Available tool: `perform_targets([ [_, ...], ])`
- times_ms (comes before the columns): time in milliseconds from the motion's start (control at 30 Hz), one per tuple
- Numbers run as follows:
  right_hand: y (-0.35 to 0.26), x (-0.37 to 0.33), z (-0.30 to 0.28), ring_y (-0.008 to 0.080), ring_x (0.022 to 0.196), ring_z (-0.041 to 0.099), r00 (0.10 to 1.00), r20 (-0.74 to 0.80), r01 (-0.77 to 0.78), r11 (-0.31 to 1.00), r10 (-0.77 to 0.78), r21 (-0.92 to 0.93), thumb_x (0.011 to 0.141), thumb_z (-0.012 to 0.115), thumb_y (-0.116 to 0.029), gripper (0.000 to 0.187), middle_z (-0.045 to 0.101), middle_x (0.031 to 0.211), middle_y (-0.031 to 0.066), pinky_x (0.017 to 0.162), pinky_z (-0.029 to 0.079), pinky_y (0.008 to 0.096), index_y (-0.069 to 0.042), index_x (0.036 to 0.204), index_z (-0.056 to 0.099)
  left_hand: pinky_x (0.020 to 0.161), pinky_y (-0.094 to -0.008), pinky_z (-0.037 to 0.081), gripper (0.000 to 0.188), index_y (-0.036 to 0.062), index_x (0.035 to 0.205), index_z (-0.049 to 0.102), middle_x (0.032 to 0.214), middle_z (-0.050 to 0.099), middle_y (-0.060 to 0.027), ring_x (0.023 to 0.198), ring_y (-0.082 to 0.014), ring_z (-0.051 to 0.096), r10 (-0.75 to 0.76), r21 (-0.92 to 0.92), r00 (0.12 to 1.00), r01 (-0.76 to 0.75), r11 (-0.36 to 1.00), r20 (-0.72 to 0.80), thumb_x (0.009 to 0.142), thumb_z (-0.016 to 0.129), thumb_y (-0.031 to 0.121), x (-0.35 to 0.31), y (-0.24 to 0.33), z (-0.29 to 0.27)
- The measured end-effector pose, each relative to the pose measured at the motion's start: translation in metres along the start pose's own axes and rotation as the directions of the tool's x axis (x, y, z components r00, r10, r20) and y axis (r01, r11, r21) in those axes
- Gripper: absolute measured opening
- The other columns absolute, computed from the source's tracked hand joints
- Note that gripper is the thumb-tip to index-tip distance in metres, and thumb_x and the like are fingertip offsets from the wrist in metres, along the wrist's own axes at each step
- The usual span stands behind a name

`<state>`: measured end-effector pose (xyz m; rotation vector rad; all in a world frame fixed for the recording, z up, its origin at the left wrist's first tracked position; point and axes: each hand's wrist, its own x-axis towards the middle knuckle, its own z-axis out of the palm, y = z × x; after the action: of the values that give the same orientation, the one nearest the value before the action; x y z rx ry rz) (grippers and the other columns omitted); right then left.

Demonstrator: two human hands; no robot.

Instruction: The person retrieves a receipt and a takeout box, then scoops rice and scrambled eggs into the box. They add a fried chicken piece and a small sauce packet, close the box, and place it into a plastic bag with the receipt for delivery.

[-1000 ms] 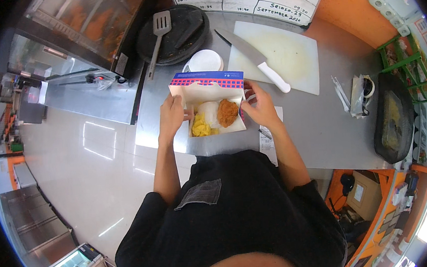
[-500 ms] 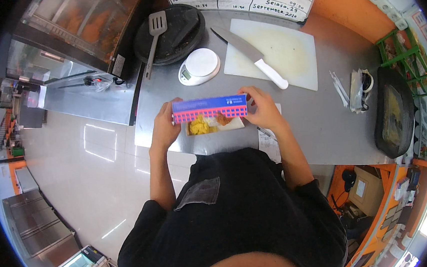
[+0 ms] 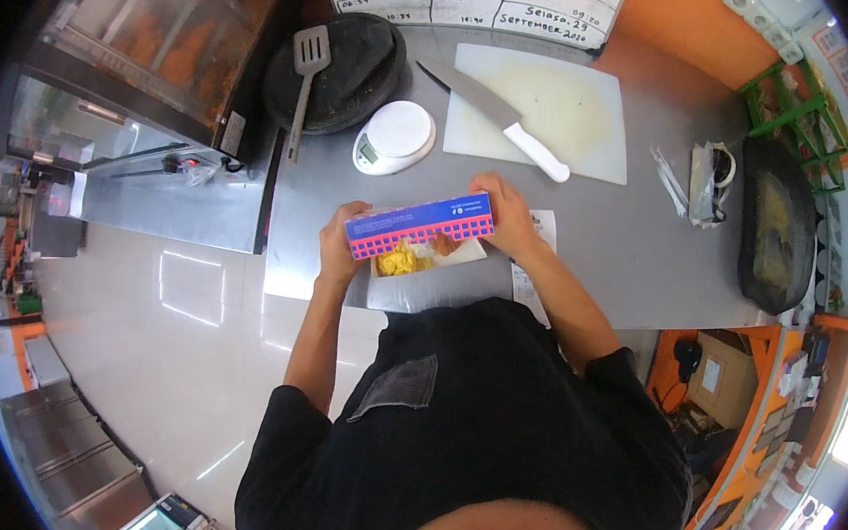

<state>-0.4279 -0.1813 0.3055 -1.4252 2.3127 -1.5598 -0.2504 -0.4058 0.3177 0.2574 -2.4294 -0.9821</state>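
A blue and pink cardboard food box point(image 3: 419, 223) stands near the front edge of the steel table, its lid tilted partly over the tray. My left hand point(image 3: 339, 244) grips the lid's left end and my right hand point(image 3: 506, 217) its right end, fingers curled behind it. Inside show yellow food point(image 3: 397, 259), something pale beside it, and a brown fried piece point(image 3: 445, 244); the lid hides the rest. A paper slip point(image 3: 543, 226) lies partly under my right wrist.
Behind the box are a white kitchen scale point(image 3: 395, 136), a cutting board point(image 3: 571, 104) with a knife point(image 3: 502, 119) on it, and a dark round pan point(image 3: 360, 81) with a slotted turner point(image 3: 307, 65). A black tray point(image 3: 775, 222) and wrapped utensils point(image 3: 710, 183) lie at right.
The box lid has tipped further down over the food, showing more of its blue face. Both hands have moved with it, still gripping its ends.
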Motion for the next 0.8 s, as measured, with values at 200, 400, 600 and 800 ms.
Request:
perform_targets([
  [200, 0.013, 0.001, 0.005, 0.0355, 0.086, 0.06, 0.989, -0.03, 0.144, 0.988, -0.146, -0.061, 0.072, 0.074, -0.013, 0.042, 0.059, 0.097, 0.0152, 0.073, 0.05, 0.0393, -0.008, 0.105, 0.05, 0.073, -0.0378, 0.054, 0.039, 0.0054, 0.103, 0.057, 0.099, 0.066, -0.0137, 0.085, -0.0324, 0.066, 0.128, 0.074, 0.991, -0.131, 0.989, 0.042, 0.071, 0.076, 0.016, 0.003, -0.014, -0.006],
  [400, 0.017, 0.009, 0.004, 0.0353, 0.096, 0.059, 0.98, -0.004, 0.196, 0.976, -0.197, -0.095, 0.07, 0.074, -0.013, 0.045, 0.059, 0.105, 0.0143, 0.077, 0.051, 0.041, -0.006, 0.106, 0.049, 0.076, -0.0379, 0.054, 0.038, 0.0048, 0.106, 0.058, 0.104, 0.066, -0.0145, 0.09, -0.0326, 0.066, 0.148, 0.113, 0.989, -0.151, 0.982, 0.03, 0.073, 0.073, 0.016, 0.0, -0.021, -0.004],
  [600, -0.019, 0.008, -0.035, 0.034, 0.108, 0.056, 0.985, 0.174, 0.021, 0.999, -0.016, -0.03, 0.063, 0.076, -0.007, 0.061, 0.058, 0.117, 0.0141, 0.088, 0.049, 0.0395, -0.01, 0.119, 0.053, 0.091, -0.0423, 0.048, 0.054, 0.0037, 0.119, 0.055, 0.115, 0.062, -0.0178, 0.105, -0.0361, 0.06, 0.091, 0.082, 0.983, -0.105, 0.991, 0.156, 0.071, 0.073, 0.022, -0.002, 0.005, -0.027],
  [800, -0.015, -0.005, -0.042, 0.0315, 0.103, 0.059, 0.961, 0.252, 0.164, 0.965, -0.111, -0.202, 0.069, 0.069, -0.002, 0.048, 0.057, 0.124, 0.009, 0.084, 0.051, 0.0387, -0.009, 0.116, 0.057, 0.102, -0.0455, 0.041, 0.074, 0.0057, 0.132, 0.047, 0.138, 0.045, -0.0215, 0.121, -0.0402, 0.049, 0.073, 0.104, 0.952, -0.108, 0.989, 0.298, 0.071, 0.075, 0.037, -0.015, 0.015, -0.041],
])
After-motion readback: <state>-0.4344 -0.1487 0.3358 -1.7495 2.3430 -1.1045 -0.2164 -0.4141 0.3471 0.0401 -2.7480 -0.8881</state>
